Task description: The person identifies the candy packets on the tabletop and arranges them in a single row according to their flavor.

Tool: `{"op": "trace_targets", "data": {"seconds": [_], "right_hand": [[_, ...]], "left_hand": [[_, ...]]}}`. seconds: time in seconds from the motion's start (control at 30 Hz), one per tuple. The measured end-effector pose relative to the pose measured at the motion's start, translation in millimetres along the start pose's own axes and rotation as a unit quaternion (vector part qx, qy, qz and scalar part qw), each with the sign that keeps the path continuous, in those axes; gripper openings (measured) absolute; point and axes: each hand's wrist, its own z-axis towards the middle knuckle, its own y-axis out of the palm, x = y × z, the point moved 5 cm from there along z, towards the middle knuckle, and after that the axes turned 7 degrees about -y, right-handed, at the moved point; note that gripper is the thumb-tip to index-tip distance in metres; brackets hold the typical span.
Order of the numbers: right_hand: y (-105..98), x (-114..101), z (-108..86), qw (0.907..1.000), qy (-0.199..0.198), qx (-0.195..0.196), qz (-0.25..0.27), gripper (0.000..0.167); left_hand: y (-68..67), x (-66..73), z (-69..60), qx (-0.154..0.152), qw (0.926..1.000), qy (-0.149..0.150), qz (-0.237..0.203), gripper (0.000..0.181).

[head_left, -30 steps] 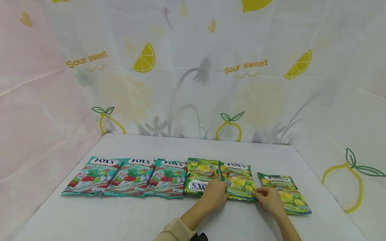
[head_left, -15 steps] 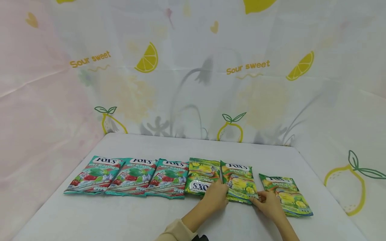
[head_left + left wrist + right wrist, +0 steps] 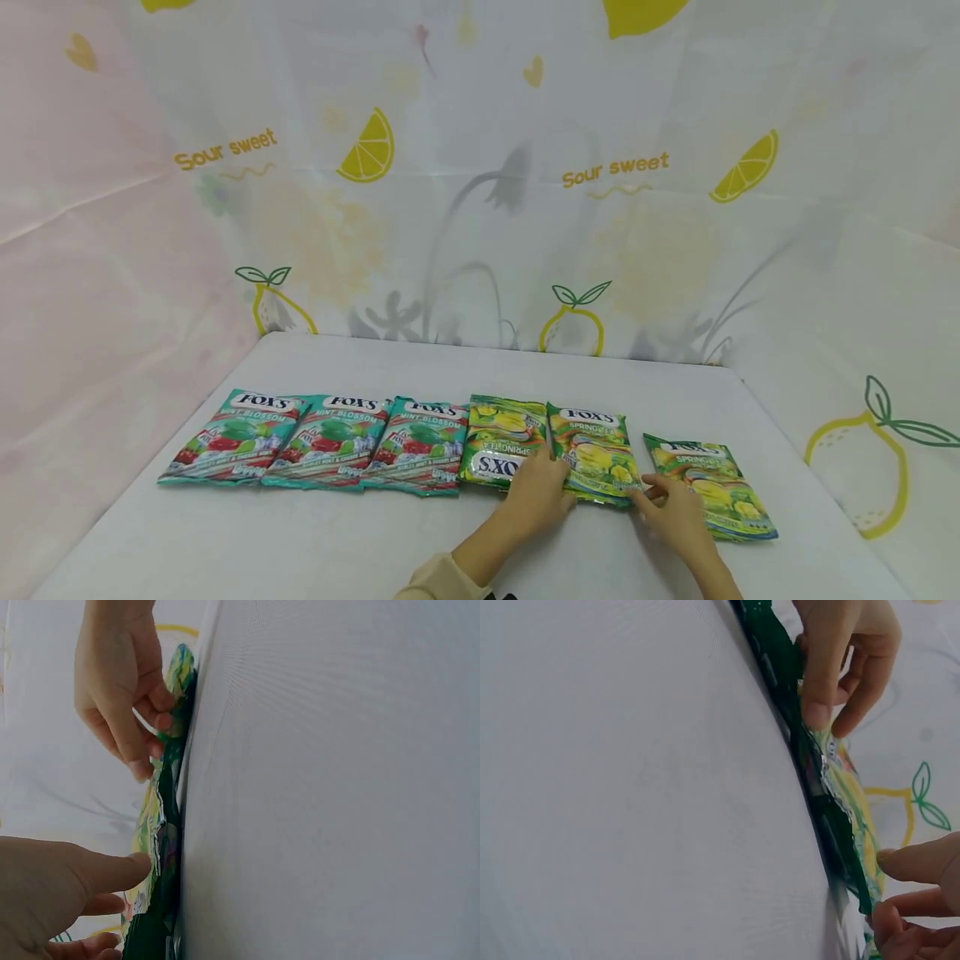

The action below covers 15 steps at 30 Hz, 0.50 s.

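Note:
A yellow-green candy bag [image 3: 592,450] marked Spring Tea lies flat between my hands. My left hand [image 3: 536,497] rests at its lower left edge, over the corner of an upside-down Spring Tea bag [image 3: 498,437]. In the left wrist view the left thumb [image 3: 127,871] touches the bag, with the fingers relaxed. My right hand [image 3: 675,510] is at the lower right corner; in the right wrist view its thumb [image 3: 907,862] and loosely bent fingers touch the bag edge. Another Spring Tea bag [image 3: 720,492] lies beyond it, partly behind that hand.
Left of these, three teal Mint Blossom candy bags, the left [image 3: 232,437], the middle [image 3: 330,442] and the right [image 3: 420,446], continue the row. All lie on a white-covered table [image 3: 315,550]. A lemon-print cloth [image 3: 465,208] stands behind.
The bag between my hands has shifted slightly towards me at its lower edge. Both hands have moved very little. The other bags stay in place.

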Motion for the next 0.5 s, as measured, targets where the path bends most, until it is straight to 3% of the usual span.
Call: {"op": "trace_targets", "data": {"seconds": [0.1,0.17,0.3,0.5], "right_hand": [[-8,1,0.7,0.9996,-0.007,0.024,0.015,0.034],[-14,4,1.0,0.9991,-0.005,0.036,0.019,0.031],[-25,13,-0.6,0.9980,0.005,0.057,0.028,0.027],[-42,30,-5.7,0.9955,0.005,0.072,0.062,0.026]], "left_hand": [[-3.2,4.9,0.6,0.044,0.9983,0.014,-0.036,0.028],[-4.1,10.1,1.4,0.056,0.9954,0.026,-0.074,0.027],[-0.9,22.9,5.8,0.040,0.9859,0.052,-0.154,0.023],[5.8,44.4,16.6,0.019,0.9632,0.077,-0.257,0.018]]}}
